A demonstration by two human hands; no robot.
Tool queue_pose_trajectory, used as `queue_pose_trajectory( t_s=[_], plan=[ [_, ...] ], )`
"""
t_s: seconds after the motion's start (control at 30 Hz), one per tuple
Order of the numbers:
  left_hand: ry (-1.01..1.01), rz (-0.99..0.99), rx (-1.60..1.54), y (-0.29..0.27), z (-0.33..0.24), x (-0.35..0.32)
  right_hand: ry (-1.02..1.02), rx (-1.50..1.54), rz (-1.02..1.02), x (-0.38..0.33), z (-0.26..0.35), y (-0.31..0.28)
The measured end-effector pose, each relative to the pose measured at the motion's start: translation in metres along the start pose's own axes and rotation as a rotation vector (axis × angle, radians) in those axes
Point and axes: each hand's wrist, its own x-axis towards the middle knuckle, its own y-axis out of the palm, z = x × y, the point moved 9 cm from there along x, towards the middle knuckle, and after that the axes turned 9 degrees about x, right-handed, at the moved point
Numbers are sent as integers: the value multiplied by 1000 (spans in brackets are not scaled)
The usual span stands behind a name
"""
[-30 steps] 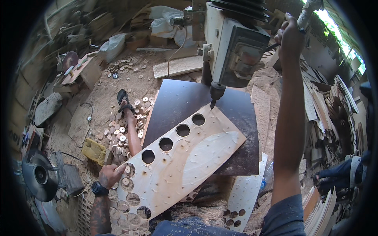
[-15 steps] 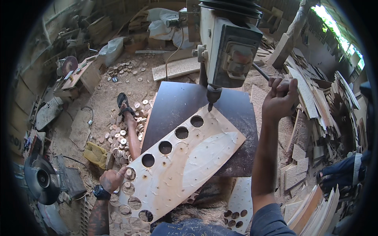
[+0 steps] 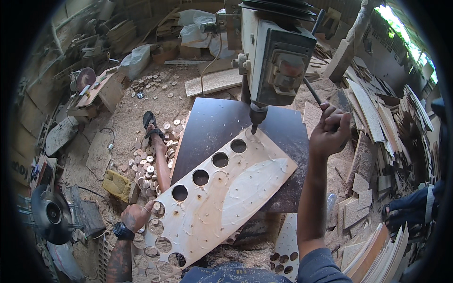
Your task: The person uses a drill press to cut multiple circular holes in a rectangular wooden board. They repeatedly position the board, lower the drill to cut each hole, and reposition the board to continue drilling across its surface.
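Note:
A pale plywood board (image 3: 236, 203) lies aslant on the dark table (image 3: 207, 122) of a drill press (image 3: 278, 61). A row of round holes runs along its far left edge, with more at its near left end. My left hand (image 3: 135, 216), wearing a dark wristwatch, grips the board's left edge beside a hole. The fingers of my right hand (image 3: 331, 129) are curled around the end of the press's feed lever (image 3: 312, 91). Below the chuck (image 3: 258, 113), the bit meets the board's far corner, where a faint ring mark shows.
Wooden discs (image 3: 146, 165) are heaped left of the table, around a sandaled foot (image 3: 152, 126). Offcut boards (image 3: 368, 113) are piled at right. A yellow block (image 3: 118, 185) and a machine with a dark round wheel (image 3: 49, 212) stand at left. Another person's leg (image 3: 410, 205) shows at right.
My right hand has come slightly lower and nearer, turning the feed lever; a second lever arm now shows above the press head. My left hand keeps its grip on the board.

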Motion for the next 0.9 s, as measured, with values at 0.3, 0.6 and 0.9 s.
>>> queue_pose_trajectory(
  t_s=[0.3, 0.6, 0.9],
  plan=[
    [18, -1, -36, -1, -2, -1, -46, -49, 60, -6, 1, 2],
    [-15, -6, -15, 1, -1, -3, -39, -5, 34, -5, 1, -1],
    [24, -43, -57, 9, 1, 2, 1, -2, -130, 8, 5, 11]
  ],
)
